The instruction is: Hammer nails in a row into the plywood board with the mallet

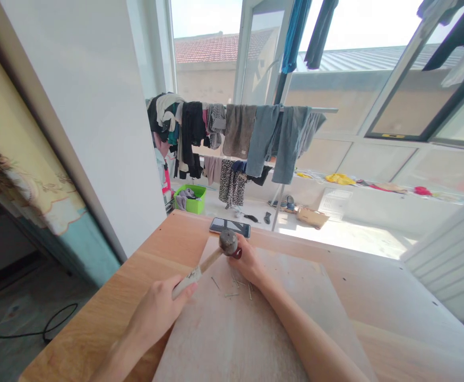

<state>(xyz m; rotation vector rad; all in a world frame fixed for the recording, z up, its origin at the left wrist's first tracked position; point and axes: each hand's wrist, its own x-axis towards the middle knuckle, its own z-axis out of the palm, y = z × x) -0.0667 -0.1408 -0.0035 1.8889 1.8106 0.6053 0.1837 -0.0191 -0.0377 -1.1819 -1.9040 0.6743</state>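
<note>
patterned curtain point(15, 101) at the left edge, black cable point(44, 333) at the lower left, red tiled roof point(208, 49) at the upper centre, laundry point(239, 130) hanging on a drying rack point(329, 110) below it, green plastic basin point(197, 206) left of centre, yellow cloth point(339, 179) at the right

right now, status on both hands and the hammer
Left hand gripping hammer by handle. Right hand partly behind hammer, grip unclear. Loose nails on board.
</note>
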